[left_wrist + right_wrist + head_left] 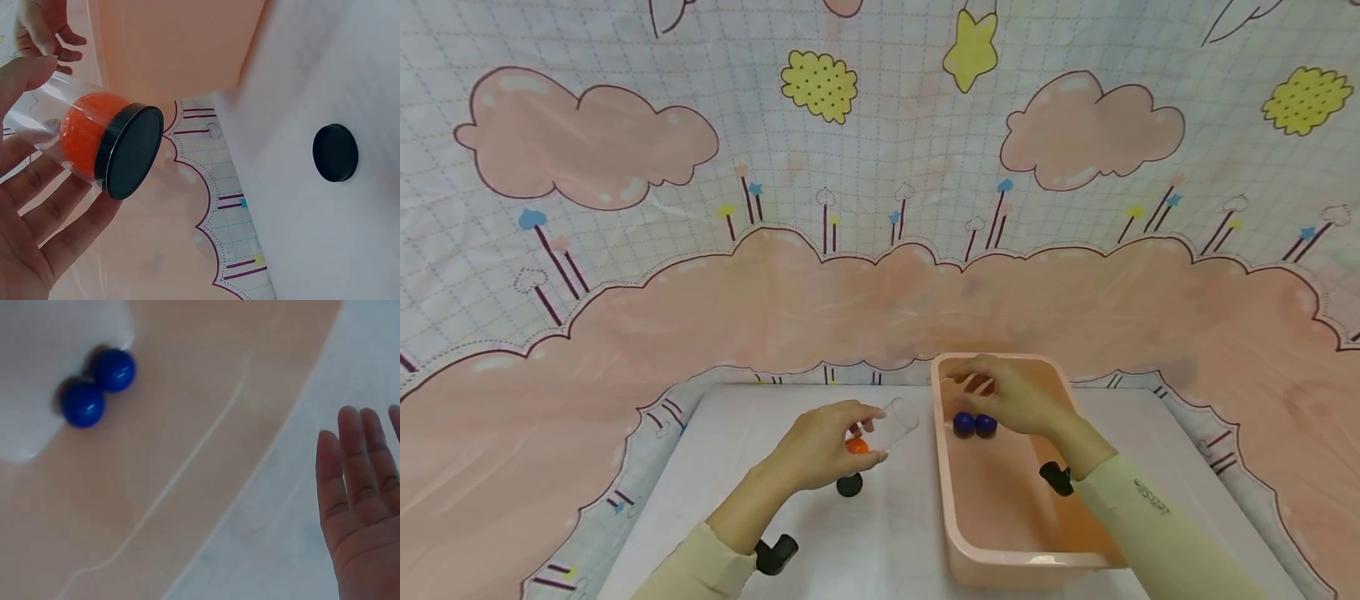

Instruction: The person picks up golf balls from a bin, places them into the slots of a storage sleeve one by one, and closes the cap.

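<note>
My left hand (827, 442) grips a clear plastic jar (898, 423), thumb on one side and fingers around the other. The jar is tilted, its clear end toward the bin. Inside it an orange ball (94, 131) sits against the black end (132, 153). A round black lid (335, 152) lies apart from the jar on the white table. Over the far part of the peach bin (947, 500) my right hand (1018, 396) is held with nothing in it, its fingers extended in the right wrist view. Two blue balls (114, 369) lie side by side in the bin below it.
The bin stands on the right half of the white table (715, 467), its left wall between the two hands. Behind the table hangs a cloth (865, 308) printed with clouds and stars. Black wrist mounts (777, 554) sit on both wrists.
</note>
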Demonstrator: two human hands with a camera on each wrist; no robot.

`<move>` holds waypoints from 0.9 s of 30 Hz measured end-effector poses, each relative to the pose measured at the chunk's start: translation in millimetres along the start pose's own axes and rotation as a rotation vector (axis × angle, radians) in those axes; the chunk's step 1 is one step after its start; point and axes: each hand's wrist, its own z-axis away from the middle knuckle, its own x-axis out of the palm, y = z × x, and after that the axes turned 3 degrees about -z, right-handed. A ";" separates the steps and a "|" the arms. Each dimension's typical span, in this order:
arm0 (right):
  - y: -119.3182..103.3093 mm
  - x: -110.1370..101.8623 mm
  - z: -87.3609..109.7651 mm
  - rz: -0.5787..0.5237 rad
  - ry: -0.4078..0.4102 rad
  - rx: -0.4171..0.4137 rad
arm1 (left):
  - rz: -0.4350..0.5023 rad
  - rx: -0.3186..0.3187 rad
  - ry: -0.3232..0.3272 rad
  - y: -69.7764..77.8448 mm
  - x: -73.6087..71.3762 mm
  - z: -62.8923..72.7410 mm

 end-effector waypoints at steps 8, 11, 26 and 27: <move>28.9 -4.6 -6.0 0.068 -0.003 0.112 | 0.007 -0.016 -0.034 -0.8 1.6 2.9; 40.0 -2.4 -9.5 0.084 -0.005 0.151 | 0.008 -0.021 -0.035 -1.5 2.5 4.8; 76.5 11.8 -27.5 0.255 -0.135 0.319 | 0.000 -0.024 -0.023 -1.6 6.0 4.8; 77.8 11.9 -27.7 0.271 -0.156 0.332 | 0.000 -0.024 -0.025 -1.7 6.4 4.4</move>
